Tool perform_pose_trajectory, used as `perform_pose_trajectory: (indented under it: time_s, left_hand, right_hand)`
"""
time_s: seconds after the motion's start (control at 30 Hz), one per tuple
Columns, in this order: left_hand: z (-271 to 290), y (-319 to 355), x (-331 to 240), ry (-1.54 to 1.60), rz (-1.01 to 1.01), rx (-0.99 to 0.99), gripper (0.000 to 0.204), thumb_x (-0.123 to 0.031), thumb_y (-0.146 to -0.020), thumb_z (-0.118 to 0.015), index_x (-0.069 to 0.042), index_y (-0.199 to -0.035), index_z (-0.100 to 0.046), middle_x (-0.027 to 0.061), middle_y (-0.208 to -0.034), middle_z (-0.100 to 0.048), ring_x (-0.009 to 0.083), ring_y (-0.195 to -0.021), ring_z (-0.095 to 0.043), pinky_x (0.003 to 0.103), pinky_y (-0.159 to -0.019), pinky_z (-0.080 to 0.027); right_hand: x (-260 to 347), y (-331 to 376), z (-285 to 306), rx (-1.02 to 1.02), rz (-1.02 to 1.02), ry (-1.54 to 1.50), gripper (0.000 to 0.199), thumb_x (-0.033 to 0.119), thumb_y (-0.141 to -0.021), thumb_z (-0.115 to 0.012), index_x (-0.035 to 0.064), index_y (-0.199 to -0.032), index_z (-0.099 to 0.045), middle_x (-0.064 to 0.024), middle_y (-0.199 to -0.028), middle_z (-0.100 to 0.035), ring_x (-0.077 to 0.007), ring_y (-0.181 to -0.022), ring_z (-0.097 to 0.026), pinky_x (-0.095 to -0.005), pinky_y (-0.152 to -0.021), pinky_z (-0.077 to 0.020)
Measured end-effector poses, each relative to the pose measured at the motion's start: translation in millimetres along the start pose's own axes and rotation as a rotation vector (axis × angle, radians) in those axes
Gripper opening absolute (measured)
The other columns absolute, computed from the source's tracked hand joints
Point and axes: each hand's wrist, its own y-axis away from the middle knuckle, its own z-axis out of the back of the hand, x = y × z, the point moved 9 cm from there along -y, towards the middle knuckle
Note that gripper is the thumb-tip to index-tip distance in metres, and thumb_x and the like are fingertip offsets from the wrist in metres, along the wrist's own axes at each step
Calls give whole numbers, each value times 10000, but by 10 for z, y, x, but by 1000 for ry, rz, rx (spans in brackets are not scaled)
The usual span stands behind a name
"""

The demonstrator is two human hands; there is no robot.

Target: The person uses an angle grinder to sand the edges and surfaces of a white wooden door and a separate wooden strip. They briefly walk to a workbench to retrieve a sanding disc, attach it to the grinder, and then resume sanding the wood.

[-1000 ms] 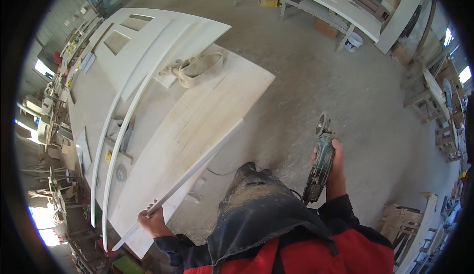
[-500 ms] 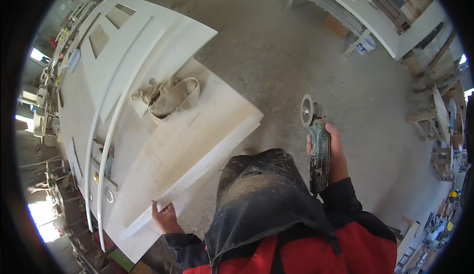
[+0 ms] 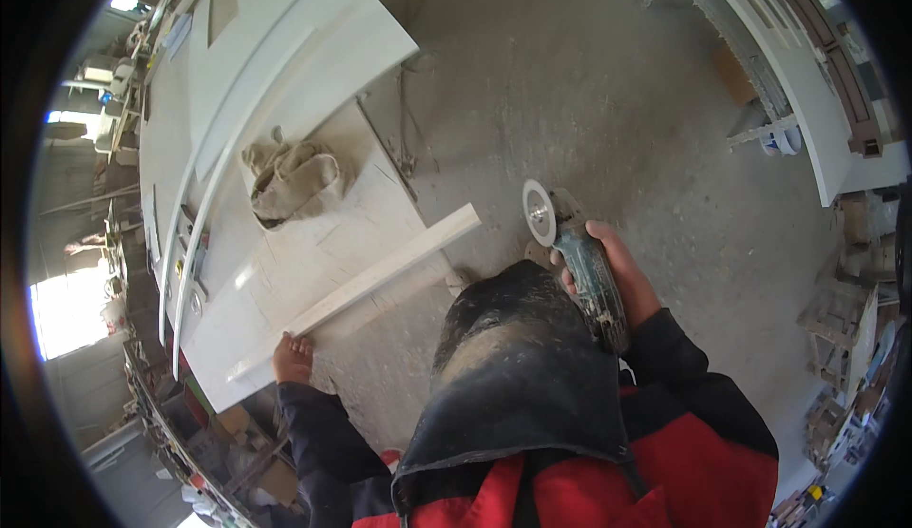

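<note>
My left hand (image 3: 293, 358) is closed around the near edge of a long white strip (image 3: 370, 279) that lies slantwise across the pale board (image 3: 313, 252). The strip's far end sticks out past the board's right edge. In my right hand (image 3: 622, 267) is an angle grinder (image 3: 591, 276), gripped by its dark green body. Its thin disc (image 3: 539, 212) stands to the right of the strip's end, with a gap between them. Whether the disc is spinning I cannot tell. A crumpled beige cloth bag (image 3: 296, 184) sits on the board behind the strip.
Two long curved white strips (image 3: 228, 181) and a white panel with cut-outs (image 3: 313, 43) lie on the left. Another bench with a white panel (image 3: 774, 62) stands at the far right. A dark dusty apron (image 3: 513, 366) hangs before me. Cluttered shelves line both sides.
The white strip now reaches out beyond the board's edge, with my left hand still on it. My right hand has brought the grinder left, closer to the strip's end. The view has shifted.
</note>
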Motion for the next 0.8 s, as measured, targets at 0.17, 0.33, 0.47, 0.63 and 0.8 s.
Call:
perform_pose_trajectory:
  time_s: [0.17, 0.33, 0.47, 0.63, 0.8]
  left_hand:
    - [-234, 565, -124, -509, -43, -237, 353, -371, -1033, -648, -111, -823, -538, 21, -658, -531, 178, -501, -492, 341, -428, -375]
    - [-2041, 1615, -230, -1160, -1161, -86, 219, -192, -962, -735, 15, -1018, -689, 139, -907, -707, 275, -846, -688, 389, -768, -550]
    - [-3826, 2433, 750, -1498, -1299, 212, 605, -296, -793, -901, -98, -1316, -671, 131, -1327, -592, 360, -1287, -507, 483, -1127, -388]
    - [-4353, 2509, 1124, -1416, -1402, 262, 591, -293, -779, -879, -101, -1302, -678, 106, -1276, -582, 348, -1206, -497, 476, -1068, -384]
    - [-4317, 2445, 1181, -1317, -1469, 256, 532, -271, -786, -862, -99, -1260, -691, 93, -1220, -597, 335, -1156, -518, 465, -1035, -394]
  right_hand:
    - [64, -365, 410, 2, -183, 121, 457, 376, -923, -610, -24, -1137, -661, -193, -886, -731, -264, -725, -727, -361, -647, -607]
    - [59, -614, 283, 99, -157, 271, 527, 235, -915, -582, -20, -1375, -581, -177, -966, -701, -264, -732, -726, -381, -632, -623]
    - [90, -704, 84, 177, -123, 299, 652, 172, -904, -582, 84, -1540, -471, -160, -1039, -679, -248, -721, -717, -380, -613, -619]
    - [178, -677, -133, 202, -131, 314, 613, 170, -904, -607, 85, -1504, -511, -142, -1049, -666, -233, -704, -708, -372, -608, -618]
    - [171, -664, -165, 204, -125, 333, 623, 162, -897, -603, 98, -1509, -509, -143, -1053, -663, -235, -706, -711, -371, -614, -624]
